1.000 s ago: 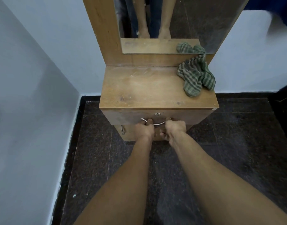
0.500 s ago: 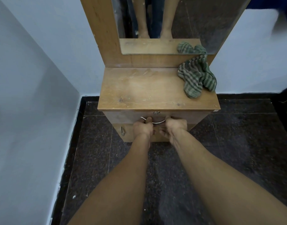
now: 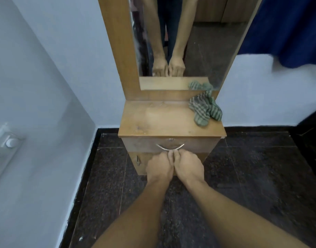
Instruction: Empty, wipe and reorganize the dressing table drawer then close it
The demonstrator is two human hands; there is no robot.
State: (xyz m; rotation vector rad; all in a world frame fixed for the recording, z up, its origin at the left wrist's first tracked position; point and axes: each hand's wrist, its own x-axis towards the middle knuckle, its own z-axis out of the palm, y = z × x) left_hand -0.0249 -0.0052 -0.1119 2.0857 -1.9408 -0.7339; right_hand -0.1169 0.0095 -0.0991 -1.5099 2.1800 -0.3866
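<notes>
Wall plate: grey switch panel with a round white knob point(image 3: 6, 145), on the wall at far left, well apart from the work.
Drawer: brown wooden drawer front point(image 3: 141, 143), directly under the scuffed wooden tabletop point(image 3: 153, 119). It looks closed and flush, so nothing has come out of it yet, by my reckoning.
Left hand: my left hand point(image 3: 160, 167), fingers bunched and reaching forward, tips touching the low middle of the handle. I cannot tell whether they hook behind it.
Handle: thin curved silver metal bar point(image 3: 169, 148), fixed at both ends, sagging in the middle, with a small round lock above it. It is rigid and smooth, likely slippery to bare tips. The best hold is fingers curled fully behind the lowest part, pulling straight back.
Right hand: my right hand point(image 3: 187, 167), beside the left and touching it, fingertips on the same spot of the bar. Its grip is equally unclear.
Handling note: I expect a stiff wooden box, moderately heavy if full, and apt to jam if pulled unevenly.
Cloth: crumpled green-and-grey striped rag point(image 3: 205, 110), on the right rear corner of the tabletop. It is soft and light, ready for wiping.
Curtain: dark blue fabric point(image 3: 287, 29), hanging at upper right.
</notes>
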